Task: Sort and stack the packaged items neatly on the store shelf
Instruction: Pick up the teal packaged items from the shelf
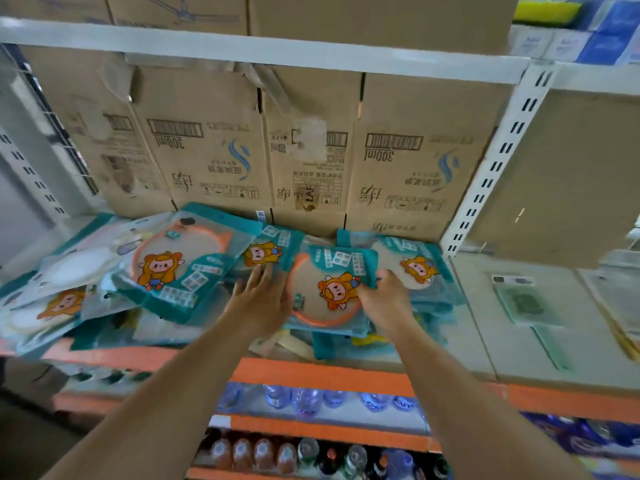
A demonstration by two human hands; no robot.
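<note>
Single head-worn wide-angle view, straight edges bowed toward frame borders. Faces store shelf [311,375] head-on, tilted down. Close: both forearms enter from bottom edge, left hand [258,299] and right hand [384,299] reach teal packet [329,289] at frame centre. Upper half filled by cartons [207,150], bottle rows [311,400] along bottom, white shelf post [502,161] slants at right

Loose packets [180,268] heaped at left on the shelf [311,374], middle packet [329,289] atop a central stack, left hand [259,299] at its left edge, right hand [384,296] gripping its right edge, cardboard boxes [311,150] behind, bottles [304,400] below, flat pack [523,303] at right.
</note>
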